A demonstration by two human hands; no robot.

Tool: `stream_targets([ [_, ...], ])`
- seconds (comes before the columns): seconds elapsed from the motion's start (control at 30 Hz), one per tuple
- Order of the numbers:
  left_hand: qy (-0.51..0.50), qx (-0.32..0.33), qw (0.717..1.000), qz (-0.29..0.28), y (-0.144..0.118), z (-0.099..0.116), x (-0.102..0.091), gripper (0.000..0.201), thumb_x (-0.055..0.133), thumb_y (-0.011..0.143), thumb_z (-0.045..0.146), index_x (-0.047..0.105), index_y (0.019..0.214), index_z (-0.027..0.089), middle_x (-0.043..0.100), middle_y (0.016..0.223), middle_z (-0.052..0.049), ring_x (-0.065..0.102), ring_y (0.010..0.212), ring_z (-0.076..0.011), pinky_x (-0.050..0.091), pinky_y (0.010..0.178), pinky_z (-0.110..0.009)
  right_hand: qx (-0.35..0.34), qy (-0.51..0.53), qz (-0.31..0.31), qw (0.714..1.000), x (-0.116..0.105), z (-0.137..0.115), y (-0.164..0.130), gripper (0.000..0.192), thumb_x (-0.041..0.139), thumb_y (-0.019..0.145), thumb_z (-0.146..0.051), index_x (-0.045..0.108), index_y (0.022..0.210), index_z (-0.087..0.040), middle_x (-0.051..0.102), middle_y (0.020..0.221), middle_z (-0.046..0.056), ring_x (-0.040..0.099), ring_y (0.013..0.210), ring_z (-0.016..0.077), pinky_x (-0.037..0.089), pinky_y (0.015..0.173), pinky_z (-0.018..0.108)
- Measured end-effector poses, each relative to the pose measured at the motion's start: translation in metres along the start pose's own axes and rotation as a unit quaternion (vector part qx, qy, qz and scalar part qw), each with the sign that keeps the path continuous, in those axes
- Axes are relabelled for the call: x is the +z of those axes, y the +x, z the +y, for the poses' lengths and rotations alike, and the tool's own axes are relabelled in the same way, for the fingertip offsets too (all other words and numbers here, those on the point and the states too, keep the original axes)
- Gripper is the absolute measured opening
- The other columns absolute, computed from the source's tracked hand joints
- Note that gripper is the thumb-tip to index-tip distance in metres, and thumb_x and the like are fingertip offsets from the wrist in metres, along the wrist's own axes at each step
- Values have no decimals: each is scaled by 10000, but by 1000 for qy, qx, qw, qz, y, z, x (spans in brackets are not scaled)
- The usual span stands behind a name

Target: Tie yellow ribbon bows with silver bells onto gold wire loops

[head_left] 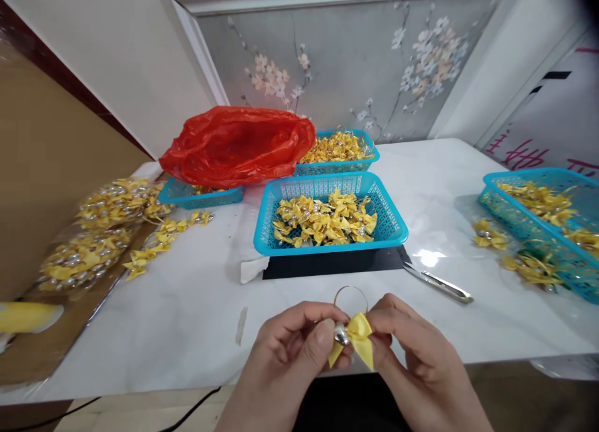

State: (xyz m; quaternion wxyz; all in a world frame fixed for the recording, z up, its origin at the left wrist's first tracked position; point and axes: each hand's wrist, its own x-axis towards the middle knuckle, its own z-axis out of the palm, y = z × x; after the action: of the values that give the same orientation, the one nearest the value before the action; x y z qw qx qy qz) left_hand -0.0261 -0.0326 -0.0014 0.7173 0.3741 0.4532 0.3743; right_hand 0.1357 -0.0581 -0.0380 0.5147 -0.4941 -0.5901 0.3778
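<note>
Both hands meet just over the table's front edge, around a yellow ribbon bow [359,333] with a shiny silver bell [341,334] and a thin gold wire ring [350,288] standing up behind it. My left hand [292,351] is closed, its thumb and fingers pinching the ornament by the bell. From the other side, my right hand [412,351] pinches the bow's right edge. Some fingertips are hidden behind the ribbon. Straight ahead, a blue plastic basket [331,250] contains many similar yellow bows [322,223].
Tweezers [440,283] lie right of a black strip [334,263]. Another blue basket [538,216] with bows stands at right, loose bows [533,266] beside it. Behind are a red plastic bag [238,146] and a further basket [337,168]. Bagged bows [87,257] lie on the left.
</note>
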Motion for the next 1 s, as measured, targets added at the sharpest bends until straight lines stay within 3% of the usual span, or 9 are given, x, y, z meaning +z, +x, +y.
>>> stream_targets([
  [0.27, -13, 44, 999, 5, 3, -3, 1, 152, 849, 725, 331, 794, 827, 232, 705, 808, -6, 602, 719, -117, 519, 671, -170, -3, 4, 13, 1000, 3, 2, -2, 222, 515, 963, -222, 685, 822, -237, 504, 689, -5, 491, 628, 137, 414, 545, 229],
  [0.6, -31, -15, 999, -4, 3, -4, -1, 201, 875, 684, 336, 774, 807, 213, 684, 739, -3, 594, 703, -127, 508, 672, -202, -41, -13, 16, 999, 5, 10, -1, 228, 515, 951, -178, 641, 764, -214, 556, 694, 7, 548, 615, 132, 457, 549, 229],
  [0.7, 13, 5, 1000, -2, 5, -5, -2, 156, 853, 708, 282, 758, 805, 205, 679, 753, -1, 571, 724, -126, 460, 664, -186, -19, -33, 36, 999, 8, 14, -6, 125, 526, 932, -160, 612, 880, -235, 647, 755, 9, 635, 678, 141, 527, 588, 207],
  [0.77, 33, 22, 999, 11, 5, -5, -2, 127, 838, 713, 242, 747, 796, 209, 680, 763, 3, 567, 737, -128, 440, 655, -181, -6, -60, 60, 996, 7, 15, -9, 156, 502, 935, -142, 578, 1017, -252, 696, 858, 22, 692, 771, 150, 574, 645, 199],
  [0.83, 44, 38, 998, 31, 6, -5, -2, 118, 829, 711, 214, 737, 784, 211, 676, 759, 7, 568, 728, -129, 439, 642, -182, -41, -102, 65, 992, 4, 15, -10, 237, 468, 949, -125, 555, 1122, -261, 710, 979, 52, 709, 870, 166, 598, 704, 223],
  [0.9, 54, 49, 996, 47, 7, -5, -3, 115, 822, 715, 204, 729, 784, 203, 667, 752, 9, 570, 713, -130, 451, 637, -186, -125, -160, 51, 978, -3, 13, -7, 288, 484, 935, -99, 570, 1161, -254, 700, 1041, 78, 693, 939, 197, 602, 756, 282],
  [1.0, 81, 55, 995, 35, 9, -4, -5, 106, 804, 743, 205, 711, 793, 200, 664, 769, 9, 591, 721, -139, 482, 657, -196, -230, -246, 38, 941, -10, 7, 0, 316, 592, 860, -56, 636, 1115, -237, 669, 977, 88, 664, 908, 215, 592, 713, 303],
])
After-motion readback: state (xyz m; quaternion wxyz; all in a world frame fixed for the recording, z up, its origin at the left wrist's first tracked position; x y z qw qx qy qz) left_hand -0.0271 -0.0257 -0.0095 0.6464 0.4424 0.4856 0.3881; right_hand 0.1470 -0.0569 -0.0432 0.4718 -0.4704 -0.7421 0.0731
